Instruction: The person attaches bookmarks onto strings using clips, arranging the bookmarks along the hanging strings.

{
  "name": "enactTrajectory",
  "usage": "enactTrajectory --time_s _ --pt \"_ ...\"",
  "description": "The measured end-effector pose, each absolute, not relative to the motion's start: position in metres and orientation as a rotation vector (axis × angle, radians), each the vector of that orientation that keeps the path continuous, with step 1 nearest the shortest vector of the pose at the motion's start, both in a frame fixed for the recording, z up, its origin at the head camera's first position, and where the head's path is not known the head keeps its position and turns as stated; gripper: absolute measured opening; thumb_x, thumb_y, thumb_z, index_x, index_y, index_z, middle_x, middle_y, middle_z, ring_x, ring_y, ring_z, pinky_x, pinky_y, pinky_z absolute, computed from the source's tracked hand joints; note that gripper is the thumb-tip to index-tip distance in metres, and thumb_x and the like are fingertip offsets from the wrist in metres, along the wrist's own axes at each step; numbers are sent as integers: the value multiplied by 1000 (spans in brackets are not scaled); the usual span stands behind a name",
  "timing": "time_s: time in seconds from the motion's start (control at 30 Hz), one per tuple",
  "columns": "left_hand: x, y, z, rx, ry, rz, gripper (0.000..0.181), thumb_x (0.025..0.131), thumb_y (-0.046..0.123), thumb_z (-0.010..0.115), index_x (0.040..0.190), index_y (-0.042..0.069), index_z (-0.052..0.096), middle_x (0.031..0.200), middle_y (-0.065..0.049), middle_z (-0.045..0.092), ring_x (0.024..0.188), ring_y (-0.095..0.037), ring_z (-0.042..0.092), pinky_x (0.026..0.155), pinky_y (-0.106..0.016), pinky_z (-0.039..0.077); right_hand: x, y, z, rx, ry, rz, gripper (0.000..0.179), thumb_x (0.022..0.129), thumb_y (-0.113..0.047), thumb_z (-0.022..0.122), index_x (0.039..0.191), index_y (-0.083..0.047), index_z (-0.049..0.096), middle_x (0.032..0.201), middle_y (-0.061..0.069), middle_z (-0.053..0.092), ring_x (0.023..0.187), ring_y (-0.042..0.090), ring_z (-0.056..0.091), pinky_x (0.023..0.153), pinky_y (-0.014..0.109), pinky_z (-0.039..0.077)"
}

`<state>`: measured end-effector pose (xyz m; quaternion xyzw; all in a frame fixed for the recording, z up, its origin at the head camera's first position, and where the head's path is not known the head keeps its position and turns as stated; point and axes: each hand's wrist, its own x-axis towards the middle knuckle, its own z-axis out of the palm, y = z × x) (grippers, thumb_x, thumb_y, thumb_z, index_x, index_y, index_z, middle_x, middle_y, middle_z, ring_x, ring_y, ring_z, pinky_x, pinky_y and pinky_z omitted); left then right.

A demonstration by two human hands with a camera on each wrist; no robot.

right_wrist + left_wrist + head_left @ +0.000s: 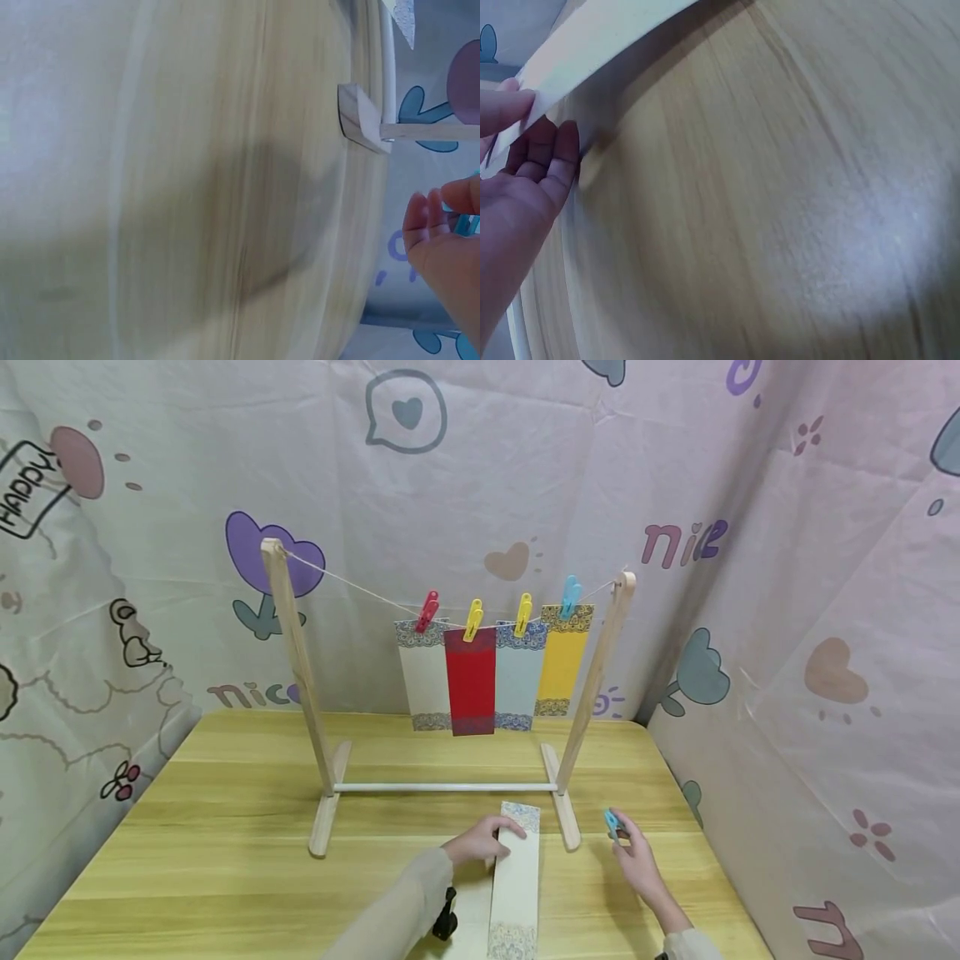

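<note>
My left hand (483, 841) pinches a long cream paper strip (516, 885) with patterned ends, near its far end. In the left wrist view the thumb lies on top of the strip (592, 45), with the other fingers below it. Off to the right, my right hand (637, 864) holds a light blue clothespin (612, 823) between thumb and fingers. The right wrist view shows that clothespin (466, 223) partly hidden behind the thumb.
A wooden stand (300, 677) carries a string with white (423, 681), red (471, 685), pale blue (519, 681) and yellow (564, 660) strips, pegged by clothespins (473, 620). Its right foot (562, 810) stands between my hands. Patterned cloth (825, 610) borders the table (225, 827).
</note>
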<state>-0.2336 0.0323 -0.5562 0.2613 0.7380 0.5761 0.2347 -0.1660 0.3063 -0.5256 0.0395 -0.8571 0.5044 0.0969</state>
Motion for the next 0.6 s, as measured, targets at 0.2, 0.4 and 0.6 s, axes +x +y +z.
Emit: enactTrajectory --time_s 0.2,0.4,0.6 --pt "-234 29 -560 749 2022 1643 34 76 -12 51 105 0 62 113 -12 54 63 -12 39 58 -22 36 -169 303 -525 150 -2441 1578 42 82 18 43 123 13 34 113 27 46 98 34 48 76 20 45" --pt "-231 27 -558 686 2062 1632 28 78 -11 50 100 -3 64 113 -16 56 99 -23 49 70 -24 43 -172 299 -523 190 -2381 1609 38 79 20 43 117 15 38 108 28 48 91 10 52 73 19 46" --pt "-231 25 -560 637 2113 1634 23 80 -7 52 95 0 67 108 -12 59 99 -26 50 78 -37 42 -176 294 -517 191 -2381 1652 39 80 18 45 119 14 38 109 28 48 91 14 53 75 18 45"
